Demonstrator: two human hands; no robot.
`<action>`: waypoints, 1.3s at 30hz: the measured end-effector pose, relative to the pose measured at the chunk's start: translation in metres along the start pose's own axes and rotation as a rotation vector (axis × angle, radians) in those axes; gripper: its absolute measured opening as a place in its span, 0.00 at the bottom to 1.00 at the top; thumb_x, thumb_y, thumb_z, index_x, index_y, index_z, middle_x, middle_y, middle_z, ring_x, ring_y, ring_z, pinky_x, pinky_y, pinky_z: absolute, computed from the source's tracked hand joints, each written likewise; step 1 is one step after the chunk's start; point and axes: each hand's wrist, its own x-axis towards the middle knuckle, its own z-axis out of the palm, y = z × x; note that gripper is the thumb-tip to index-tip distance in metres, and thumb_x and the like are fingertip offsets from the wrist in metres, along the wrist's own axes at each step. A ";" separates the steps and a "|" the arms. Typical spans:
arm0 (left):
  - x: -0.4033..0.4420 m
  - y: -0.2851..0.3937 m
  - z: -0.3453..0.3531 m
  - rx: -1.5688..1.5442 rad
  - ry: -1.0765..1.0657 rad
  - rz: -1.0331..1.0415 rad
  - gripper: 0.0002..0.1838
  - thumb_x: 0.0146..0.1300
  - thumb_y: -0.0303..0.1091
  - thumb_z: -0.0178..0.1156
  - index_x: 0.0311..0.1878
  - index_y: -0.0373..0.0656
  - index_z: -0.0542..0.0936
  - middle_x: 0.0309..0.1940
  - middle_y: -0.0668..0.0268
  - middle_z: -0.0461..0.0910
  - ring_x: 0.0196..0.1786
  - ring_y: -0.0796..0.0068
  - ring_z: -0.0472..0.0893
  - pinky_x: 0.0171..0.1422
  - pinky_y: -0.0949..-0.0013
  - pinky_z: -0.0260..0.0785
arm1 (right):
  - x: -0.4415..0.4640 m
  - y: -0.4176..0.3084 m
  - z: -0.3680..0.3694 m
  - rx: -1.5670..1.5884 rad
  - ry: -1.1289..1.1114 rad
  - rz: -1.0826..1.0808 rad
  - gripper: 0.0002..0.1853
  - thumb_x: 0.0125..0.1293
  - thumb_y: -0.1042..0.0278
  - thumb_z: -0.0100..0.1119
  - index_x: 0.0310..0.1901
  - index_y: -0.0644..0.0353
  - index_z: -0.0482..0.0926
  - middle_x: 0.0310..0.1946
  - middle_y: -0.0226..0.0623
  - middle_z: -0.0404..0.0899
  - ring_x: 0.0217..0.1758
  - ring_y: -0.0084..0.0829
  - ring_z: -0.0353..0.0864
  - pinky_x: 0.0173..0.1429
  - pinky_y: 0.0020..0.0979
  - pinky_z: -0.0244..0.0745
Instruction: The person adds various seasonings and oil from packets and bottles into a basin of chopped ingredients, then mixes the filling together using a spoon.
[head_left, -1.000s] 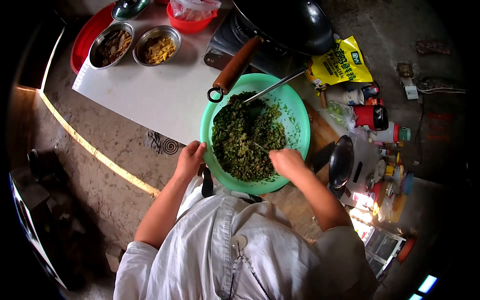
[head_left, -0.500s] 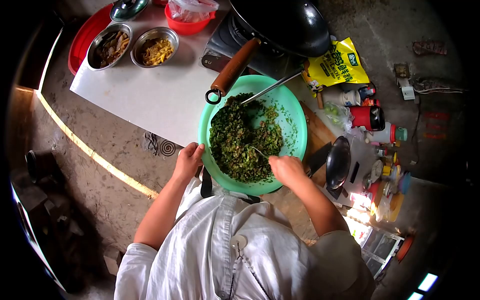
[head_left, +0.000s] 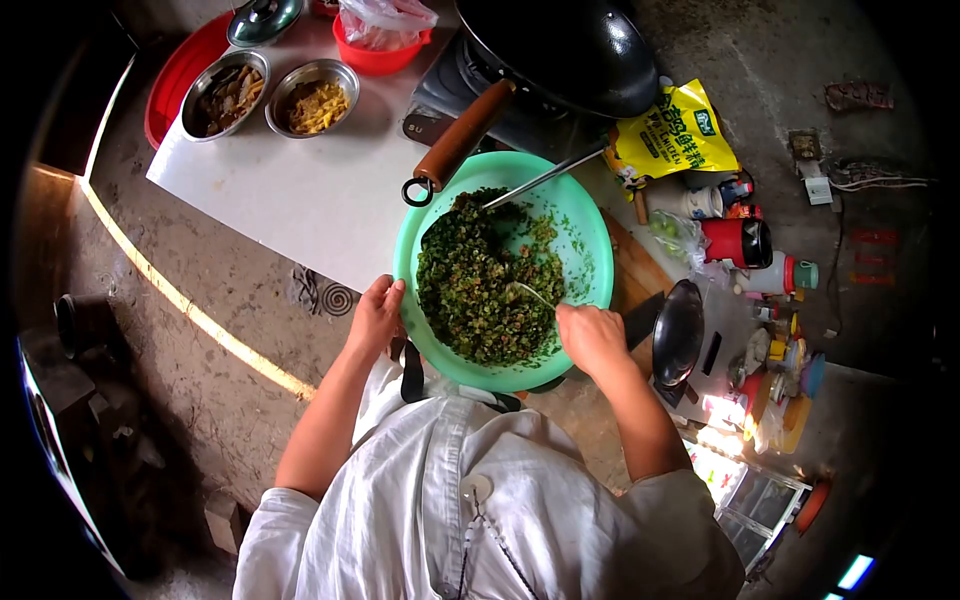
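Observation:
A light green bowl (head_left: 590,205) holds a chopped green and brown mixture (head_left: 480,290). At the bowl's left rim, my left hand (head_left: 378,312) grips the edge, thumb on top. My right hand (head_left: 592,338) is closed round a metal utensil (head_left: 533,294) over the lower right of the bowl; the utensil's far end sits in the mixture. A long metal handle (head_left: 545,179) leans out across the upper rim, its lower end in the mixture. Above the bowl's upper left rim juts the wooden handle (head_left: 465,137) of a black wok (head_left: 570,50).
Two metal bowls of food (head_left: 225,95) (head_left: 314,98) and a red bowl (head_left: 375,50) stand on the white table (head_left: 280,190). Right of the green bowl are a yellow packet (head_left: 672,138), a knife, a dark pan (head_left: 679,335), and several jars.
My right hand has shifted slightly right and down with the utensil, whose end has moved within the mixture. My left hand still holds the rim.

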 end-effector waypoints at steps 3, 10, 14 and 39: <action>0.011 -0.007 -0.001 0.057 0.049 0.097 0.16 0.66 0.44 0.47 0.38 0.38 0.73 0.22 0.73 0.70 0.24 0.86 0.66 0.28 0.80 0.59 | -0.010 -0.008 0.005 -0.068 -0.208 -0.059 0.08 0.54 0.74 0.44 0.31 0.62 0.75 0.24 0.45 0.78 0.27 0.45 0.80 0.31 0.42 0.74; 0.017 0.000 0.000 0.115 0.132 0.152 0.17 0.66 0.42 0.49 0.45 0.35 0.74 0.26 0.68 0.75 0.29 0.83 0.69 0.34 0.76 0.63 | -0.036 -0.009 0.027 0.075 -0.166 0.066 0.13 0.58 0.72 0.40 0.42 0.65 0.71 0.31 0.49 0.77 0.33 0.47 0.79 0.37 0.46 0.70; 0.022 -0.002 0.003 0.101 0.168 0.160 0.20 0.65 0.45 0.49 0.48 0.36 0.74 0.29 0.72 0.74 0.30 0.84 0.68 0.33 0.79 0.61 | -0.055 -0.006 0.026 0.048 -0.294 0.070 0.12 0.56 0.73 0.41 0.39 0.65 0.73 0.31 0.51 0.77 0.33 0.48 0.79 0.37 0.47 0.69; -0.004 -0.020 0.036 -0.260 0.339 0.062 0.19 0.68 0.46 0.43 0.30 0.40 0.70 0.19 0.74 0.66 0.22 0.85 0.63 0.26 0.78 0.58 | 0.111 0.111 -0.018 -0.151 -0.063 -0.244 0.04 0.52 0.70 0.53 0.30 0.55 0.74 0.31 0.36 0.72 0.45 0.39 0.71 0.51 0.42 0.67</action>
